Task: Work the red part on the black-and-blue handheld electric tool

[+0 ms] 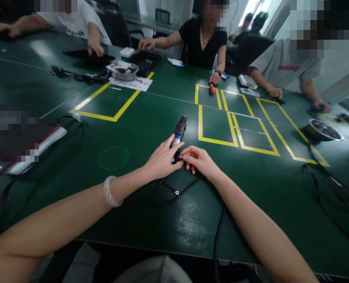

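A black electric screwdriver with a blue band lies on the green table, its thin bit pointing away from me. My left hand is closed around its rear half, thumb and fingers across the body. On the right side of the rear end, my right hand pinches at a small red part, perhaps a switch; the fingertips hide most of it. A black cord loops on the table just below both hands, with a small white ring-like piece on it.
Yellow tape rectangles mark the green table. Across it, several people sit; one person's hand is by a red object. A clear bowl stands far left, a round metal dish right, near black cables.
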{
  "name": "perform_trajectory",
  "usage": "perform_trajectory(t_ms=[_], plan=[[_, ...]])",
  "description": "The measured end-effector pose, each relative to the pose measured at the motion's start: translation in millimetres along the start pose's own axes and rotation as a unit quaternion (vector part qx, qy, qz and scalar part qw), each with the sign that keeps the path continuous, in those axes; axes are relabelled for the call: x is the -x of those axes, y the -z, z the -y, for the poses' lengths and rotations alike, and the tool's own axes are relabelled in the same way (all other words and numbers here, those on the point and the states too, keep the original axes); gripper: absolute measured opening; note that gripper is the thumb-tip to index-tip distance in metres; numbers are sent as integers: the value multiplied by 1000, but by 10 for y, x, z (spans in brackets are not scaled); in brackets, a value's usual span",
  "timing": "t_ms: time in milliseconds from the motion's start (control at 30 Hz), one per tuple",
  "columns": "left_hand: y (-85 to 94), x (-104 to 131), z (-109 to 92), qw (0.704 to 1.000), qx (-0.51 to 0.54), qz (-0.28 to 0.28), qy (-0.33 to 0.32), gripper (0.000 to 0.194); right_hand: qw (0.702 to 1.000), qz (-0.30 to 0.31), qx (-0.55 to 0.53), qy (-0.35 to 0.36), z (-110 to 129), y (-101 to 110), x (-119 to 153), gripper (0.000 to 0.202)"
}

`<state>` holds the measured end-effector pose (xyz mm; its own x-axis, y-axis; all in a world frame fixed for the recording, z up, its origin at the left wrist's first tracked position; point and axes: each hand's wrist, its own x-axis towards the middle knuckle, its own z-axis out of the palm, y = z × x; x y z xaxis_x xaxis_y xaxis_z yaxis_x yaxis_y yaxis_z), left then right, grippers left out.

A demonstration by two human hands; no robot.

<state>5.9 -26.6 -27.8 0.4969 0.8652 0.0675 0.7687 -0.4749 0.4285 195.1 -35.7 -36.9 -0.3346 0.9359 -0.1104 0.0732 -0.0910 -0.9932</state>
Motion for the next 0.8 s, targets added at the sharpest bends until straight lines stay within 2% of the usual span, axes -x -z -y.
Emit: perform_trajectory(t_ms=[433, 667, 800], plan=[[4, -3, -13, 1000, 1, 4, 1, 67, 996, -55, 76, 10, -72, -68, -57, 19], [-6, -3, -6, 1000, 12, -8, -8, 65, 995, -55, 81, 15, -83, -88, -62, 17], [-14, -5, 3, 1000, 11, -10, -9, 65, 988, -65, 134, 29, -72, -109, -67, 13]])
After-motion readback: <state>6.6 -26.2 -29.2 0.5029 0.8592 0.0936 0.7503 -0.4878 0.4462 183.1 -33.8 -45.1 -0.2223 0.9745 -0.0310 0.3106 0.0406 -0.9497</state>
